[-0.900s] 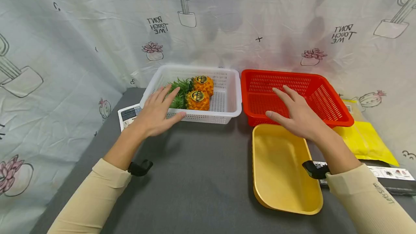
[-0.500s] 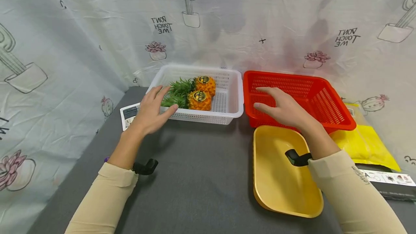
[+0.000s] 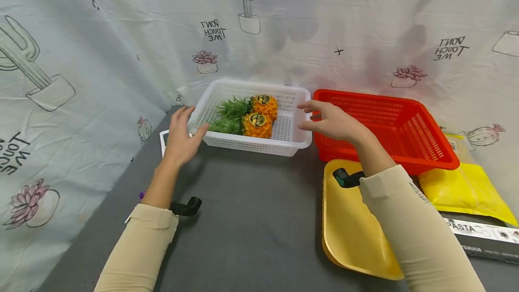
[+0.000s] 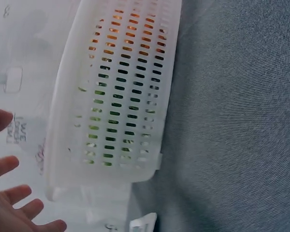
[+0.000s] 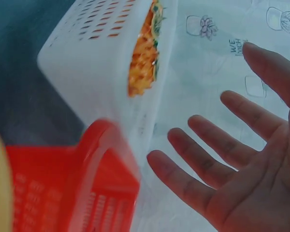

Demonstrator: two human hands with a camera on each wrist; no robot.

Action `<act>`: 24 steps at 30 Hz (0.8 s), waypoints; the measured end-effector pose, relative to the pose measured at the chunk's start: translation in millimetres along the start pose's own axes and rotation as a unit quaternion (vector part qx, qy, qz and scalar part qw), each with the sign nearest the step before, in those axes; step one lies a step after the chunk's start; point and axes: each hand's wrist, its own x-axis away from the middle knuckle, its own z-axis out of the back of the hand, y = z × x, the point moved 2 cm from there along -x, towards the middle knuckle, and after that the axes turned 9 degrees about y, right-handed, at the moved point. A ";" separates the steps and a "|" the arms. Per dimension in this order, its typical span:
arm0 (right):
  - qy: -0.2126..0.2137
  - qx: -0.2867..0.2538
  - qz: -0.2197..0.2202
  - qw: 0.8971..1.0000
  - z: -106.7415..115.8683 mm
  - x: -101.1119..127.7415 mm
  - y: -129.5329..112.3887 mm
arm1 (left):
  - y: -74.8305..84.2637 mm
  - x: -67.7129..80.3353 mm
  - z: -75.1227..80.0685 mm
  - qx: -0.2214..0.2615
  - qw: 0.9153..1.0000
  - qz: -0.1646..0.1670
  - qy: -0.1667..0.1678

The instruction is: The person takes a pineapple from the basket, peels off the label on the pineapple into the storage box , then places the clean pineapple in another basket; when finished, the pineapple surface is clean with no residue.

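Note:
A white perforated basket (image 3: 279, 143) stands at the back of the grey table, holding two small pineapples (image 3: 257, 125) with green leaves toward the left. My left hand (image 3: 180, 141) is at the basket's left end, fingers spread; in the left wrist view its fingers (image 4: 19, 193) are apart from the basket wall. Over the gap between the white basket and the red basket (image 3: 389, 143), my right hand (image 3: 334, 120) hovers with fingers extended toward the white basket's right end. The right wrist view shows this palm (image 5: 251, 183) with nothing in it.
A yellow tray (image 3: 352, 229) lies in front of the red basket, partly under my right forearm. To the right are a yellow bag (image 3: 466, 188) and a dark box with a white label strip (image 3: 482, 233). A printed card (image 3: 164, 141) lies beside my left hand.
My right hand has moved left, from over the red basket to the white basket's right end. My left hand has shifted left off the pineapple leaves to the basket's left end.

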 end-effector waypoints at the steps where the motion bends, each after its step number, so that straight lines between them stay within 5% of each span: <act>1: -0.006 -0.003 0.001 1.000 -1.5 -3.6 -2.1 | -2.3 0.0 -0.8 0.013 1.000 0.013 0.003; 6: -0.037 -0.002 0.003 0.999 -7.9 -19.8 -10.5 | -10.3 1.0 -7.1 0.114 0.988 0.101 -0.019; 13: -0.078 0.037 0.003 0.996 -13.4 -44.7 -17.0 | -11.1 3.0 -23.6 0.255 0.946 0.200 0.013; 18: -0.112 0.061 0.022 0.992 -19.6 -59.0 -26.9 | -17.4 6.2 -33.0 0.294 0.928 0.225 0.039; 24: -0.142 0.113 0.082 0.980 -33.4 -75.7 -45.4 | -23.9 10.8 -35.2 0.321 0.916 0.231 0.068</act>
